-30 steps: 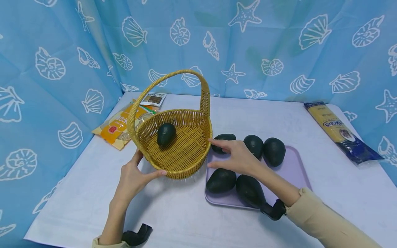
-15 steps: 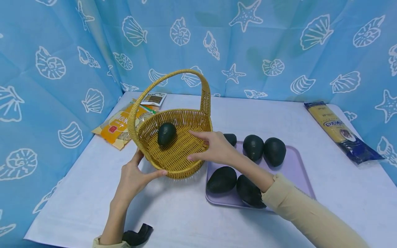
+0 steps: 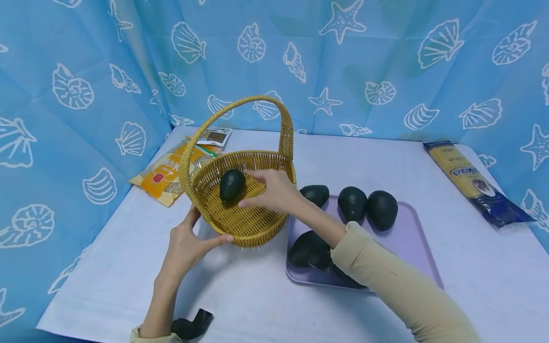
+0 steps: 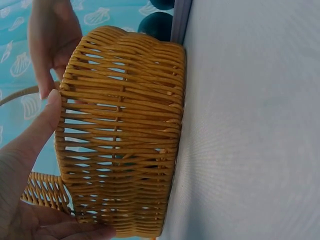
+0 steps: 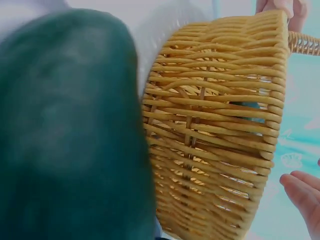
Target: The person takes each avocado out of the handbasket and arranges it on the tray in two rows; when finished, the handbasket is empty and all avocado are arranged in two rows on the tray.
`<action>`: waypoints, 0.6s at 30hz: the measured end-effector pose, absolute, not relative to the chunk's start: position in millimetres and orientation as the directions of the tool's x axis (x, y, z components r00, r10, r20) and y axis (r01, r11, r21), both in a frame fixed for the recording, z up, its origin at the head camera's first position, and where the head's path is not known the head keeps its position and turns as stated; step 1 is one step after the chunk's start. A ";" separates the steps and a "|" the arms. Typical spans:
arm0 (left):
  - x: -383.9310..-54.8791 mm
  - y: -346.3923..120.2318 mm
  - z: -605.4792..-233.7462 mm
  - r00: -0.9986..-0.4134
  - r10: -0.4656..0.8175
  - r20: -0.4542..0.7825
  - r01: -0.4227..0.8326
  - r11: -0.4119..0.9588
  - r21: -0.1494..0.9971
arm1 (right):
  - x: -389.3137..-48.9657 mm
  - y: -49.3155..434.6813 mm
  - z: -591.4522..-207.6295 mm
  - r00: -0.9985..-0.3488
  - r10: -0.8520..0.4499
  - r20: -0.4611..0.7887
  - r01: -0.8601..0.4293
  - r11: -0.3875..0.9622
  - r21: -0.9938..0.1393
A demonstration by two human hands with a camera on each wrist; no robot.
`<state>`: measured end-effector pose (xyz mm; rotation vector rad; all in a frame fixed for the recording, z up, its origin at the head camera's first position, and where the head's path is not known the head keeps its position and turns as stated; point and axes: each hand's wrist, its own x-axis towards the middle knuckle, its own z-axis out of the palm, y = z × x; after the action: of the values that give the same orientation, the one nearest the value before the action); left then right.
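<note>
A yellow wicker basket (image 3: 253, 238) with a tall handle stands on the white table. My left hand (image 3: 182, 247) grips its near left side, thumb over the rim and fingers along the outer wall. Inside the basket, towards its left, lies one dark green avocado (image 3: 232, 185). My right hand (image 3: 274, 193) reaches over the right rim into the basket, thumb and fingers spread apart, holding nothing. Its fingertips are right at the avocado's right side. In the left wrist view, the basket's woven wall (image 4: 120, 130) sits between thumb and fingers of the left hand.
Right of the basket, a lilac tray (image 3: 416, 243) carries several more avocados (image 3: 381, 209), partly covered by my right arm. An orange food bag (image 3: 165, 174) and a small packet (image 3: 216, 136) lie behind the basket's left. A pasta bag (image 3: 476, 183) lies far right.
My right hand has moved left from the basket's right rim into the basket, up to the avocado. The left hand keeps its grip, and the basket has stayed in place.
</note>
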<state>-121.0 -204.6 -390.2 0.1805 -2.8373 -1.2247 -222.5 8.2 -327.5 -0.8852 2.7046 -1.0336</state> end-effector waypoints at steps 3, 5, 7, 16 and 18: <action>-121.4 -204.7 -390.5 -0.992 -0.123 -0.003 -0.086 0.677 0.731 | -228.3 0.7 -328.9 -0.838 -0.540 0.079 -0.458 0.617 -0.641; -121.8 -204.5 -391.0 -0.993 -0.121 -0.002 -0.084 0.676 0.732 | -231.6 -3.8 -330.6 -0.844 -0.531 0.073 -0.446 0.621 -0.645; -122.1 -204.3 -391.2 -0.993 -0.122 -0.002 -0.084 0.677 0.732 | -234.4 -8.6 -333.3 -0.853 -0.516 0.077 -0.437 0.627 -0.646; -121.6 -204.9 -391.5 -0.992 -0.124 0.010 -0.078 0.680 0.729 | -245.7 -34.4 -349.6 -0.893 -0.450 0.020 -0.356 0.678 -0.643; -121.9 -205.0 -391.8 -0.992 -0.125 0.013 -0.076 0.680 0.729 | -248.1 -37.9 -354.1 -0.898 -0.440 0.004 -0.339 0.686 -0.644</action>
<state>-121.9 -205.0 -391.8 0.1696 -2.8229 -1.2203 -248.1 -37.9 -354.1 -0.6380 2.7443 -1.0028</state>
